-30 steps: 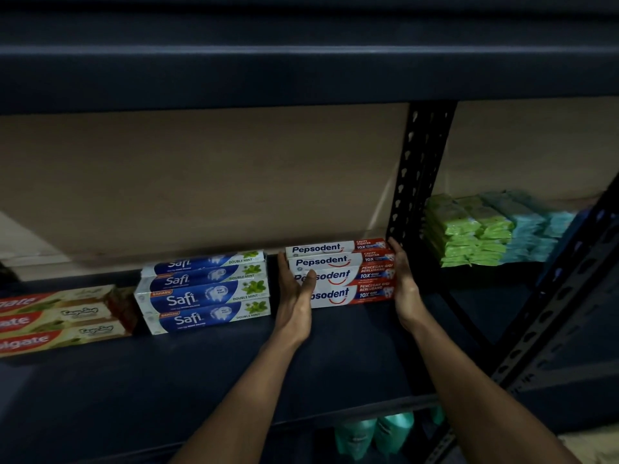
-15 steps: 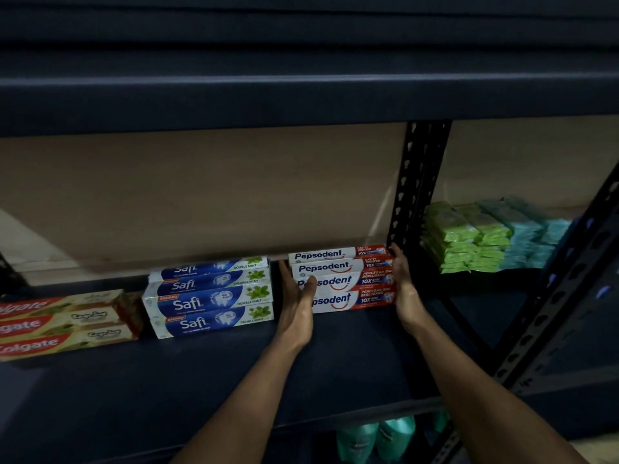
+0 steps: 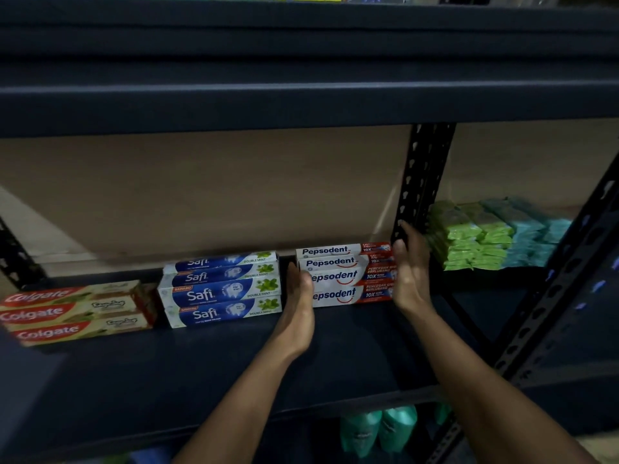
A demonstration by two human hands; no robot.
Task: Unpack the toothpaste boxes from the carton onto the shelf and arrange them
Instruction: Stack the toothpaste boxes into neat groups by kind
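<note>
Several red and white Pepsodent toothpaste boxes [image 3: 346, 274] lie stacked at the back of the dark shelf [image 3: 201, 370]. My left hand [image 3: 299, 304] lies flat against the stack's left end, thumb over the front of the boxes. My right hand [image 3: 410, 272] stands with straight fingers at the stack's right end, its fingertips raised by the black upright post [image 3: 423, 182]. Left of the stack sit several blue Safi boxes [image 3: 221, 289], then several Colgate boxes [image 3: 73, 311]. No carton is in view.
Green and teal packs [image 3: 485, 234] are piled on the neighbouring shelf to the right, past the post. Another dark shelf board [image 3: 301, 105] runs close overhead. Green bottles [image 3: 378, 430] stand on the level below. A diagonal black brace [image 3: 562, 296] crosses at the right.
My right hand has eased off the stack's right end, fingers lifting and straightening towards the post. My left hand stays against the left end. The camera view has tilted up slightly.
</note>
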